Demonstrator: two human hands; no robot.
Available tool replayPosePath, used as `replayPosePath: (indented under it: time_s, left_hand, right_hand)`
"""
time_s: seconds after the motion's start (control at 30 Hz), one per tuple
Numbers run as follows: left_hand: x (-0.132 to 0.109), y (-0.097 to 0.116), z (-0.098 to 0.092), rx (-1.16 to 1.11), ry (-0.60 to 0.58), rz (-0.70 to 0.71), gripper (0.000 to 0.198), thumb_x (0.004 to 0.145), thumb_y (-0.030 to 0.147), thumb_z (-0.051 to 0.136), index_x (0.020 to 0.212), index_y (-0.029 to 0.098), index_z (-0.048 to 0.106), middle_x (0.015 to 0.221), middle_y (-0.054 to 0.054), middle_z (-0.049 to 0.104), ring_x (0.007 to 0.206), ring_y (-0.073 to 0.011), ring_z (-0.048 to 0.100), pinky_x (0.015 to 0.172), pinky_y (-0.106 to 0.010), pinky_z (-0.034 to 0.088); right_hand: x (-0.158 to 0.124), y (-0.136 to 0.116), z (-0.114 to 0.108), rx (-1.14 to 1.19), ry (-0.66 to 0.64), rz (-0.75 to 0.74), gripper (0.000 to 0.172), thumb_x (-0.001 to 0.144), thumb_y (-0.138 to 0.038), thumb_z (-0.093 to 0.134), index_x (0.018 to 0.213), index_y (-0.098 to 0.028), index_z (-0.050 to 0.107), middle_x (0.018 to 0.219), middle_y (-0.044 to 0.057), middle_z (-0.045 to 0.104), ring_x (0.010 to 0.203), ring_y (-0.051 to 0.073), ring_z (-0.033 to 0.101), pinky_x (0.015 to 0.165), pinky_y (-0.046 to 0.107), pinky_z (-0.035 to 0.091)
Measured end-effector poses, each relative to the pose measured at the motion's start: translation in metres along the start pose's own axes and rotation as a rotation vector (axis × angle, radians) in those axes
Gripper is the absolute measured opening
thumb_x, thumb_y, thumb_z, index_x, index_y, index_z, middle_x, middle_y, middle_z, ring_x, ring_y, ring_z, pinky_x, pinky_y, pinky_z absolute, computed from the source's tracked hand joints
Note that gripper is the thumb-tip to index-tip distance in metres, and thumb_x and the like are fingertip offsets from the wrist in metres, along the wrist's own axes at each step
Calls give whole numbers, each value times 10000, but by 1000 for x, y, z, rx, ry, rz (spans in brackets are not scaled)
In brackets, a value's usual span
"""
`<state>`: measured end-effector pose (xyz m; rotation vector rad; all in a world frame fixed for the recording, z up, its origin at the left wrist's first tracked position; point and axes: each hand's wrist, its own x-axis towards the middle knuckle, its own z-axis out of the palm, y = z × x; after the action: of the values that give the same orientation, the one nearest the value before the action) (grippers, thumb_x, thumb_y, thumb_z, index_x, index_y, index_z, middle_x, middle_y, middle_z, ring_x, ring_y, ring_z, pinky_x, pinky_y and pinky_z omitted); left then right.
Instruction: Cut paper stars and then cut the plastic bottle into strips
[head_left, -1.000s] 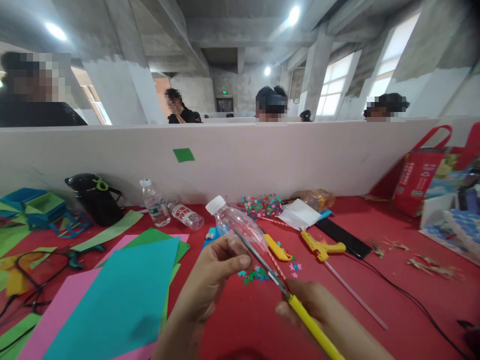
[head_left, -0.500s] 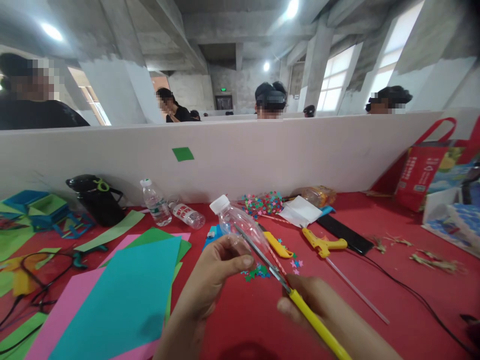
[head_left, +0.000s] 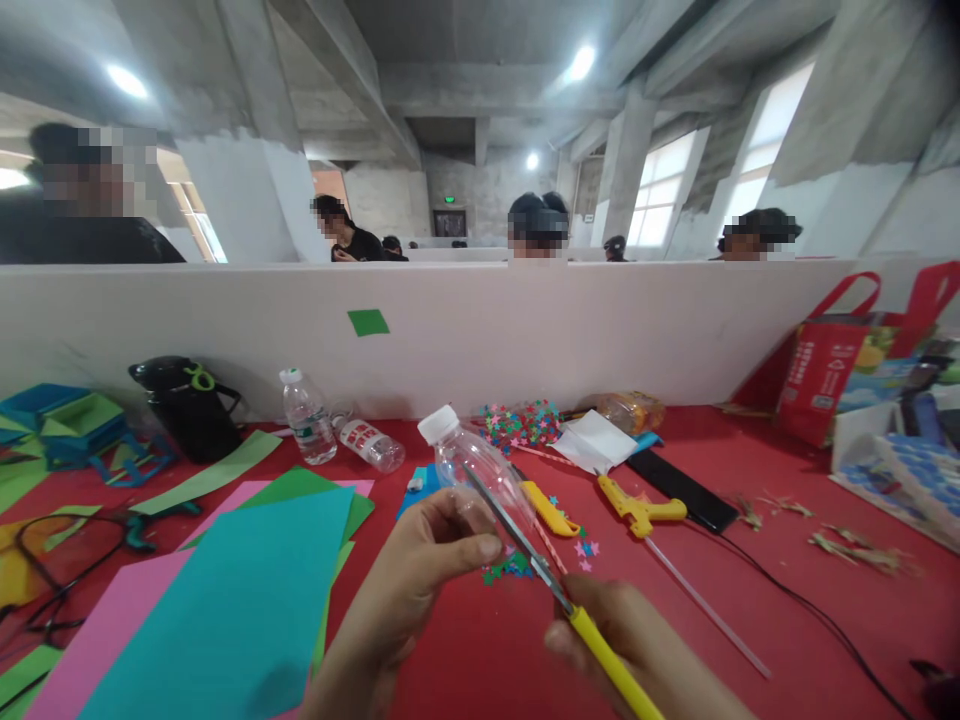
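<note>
A clear plastic bottle (head_left: 491, 468) with a white cap lies tilted in front of me, its cap toward the upper left. My left hand (head_left: 442, 545) is closed, thumb and fingers pinched at the bottle's near side. In my right hand (head_left: 600, 620) are scissors (head_left: 611, 655) with yellow handles, their metal blades pointing up left against the bottle. The blades reach close to my left fingertips. A red-and-white striped straw (head_left: 549, 540) runs beside the blades. Behind the bottle rests a yellow cutter (head_left: 551, 508), with small colored stars (head_left: 514, 568) nearby.
Colored paper sheets (head_left: 225, 590) cover the left. Two bottles (head_left: 309, 420) and a black flask (head_left: 184, 410) stand or lie near the white partition (head_left: 465, 340). A yellow glue gun (head_left: 641, 505), black phone (head_left: 682, 488) and red bag (head_left: 821, 380) are right. People are beyond the partition.
The view has tilted up slightly, and the table items sit a little further left in it. My hands, the scissors and the bottle keep nearly the same arrangement.
</note>
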<state>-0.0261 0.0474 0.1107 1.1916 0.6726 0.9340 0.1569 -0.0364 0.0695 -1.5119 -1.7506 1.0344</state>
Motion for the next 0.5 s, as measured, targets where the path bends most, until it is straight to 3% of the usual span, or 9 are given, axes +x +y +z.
replayPosePath:
  time_s: [0.17, 0.4, 0.5]
  left_hand:
    - [2, -6, 1, 16, -31, -47, 212, 593, 219, 826, 623, 167, 623, 626, 22, 615, 599, -101, 525, 612, -233, 410]
    - [2, -5, 2, 15, -27, -52, 203, 603, 201, 813, 646, 169, 617, 650, 25, 629, 617, -99, 539, 631, -233, 422]
    - [0, -4, 0, 8, -42, -59, 199, 608, 189, 810, 652, 172, 617, 650, 21, 638, 629, -105, 550, 642, -234, 430]
  right_hand:
    - [-4, -4, -7, -43, -40, 34, 618, 848, -810, 287, 710, -216, 391, 632, -44, 320, 546, 114, 301, 466, 250, 183]
    - [-3, -7, -6, -2, -56, 82, 402, 895, -540, 482, 688, -216, 368, 624, -63, 261, 565, 110, 235, 481, 251, 183]
    - [-5, -6, -6, -5, -57, 75, 391, 913, -519, 487, 694, -211, 388, 630, -61, 274, 568, 110, 251, 484, 249, 193]
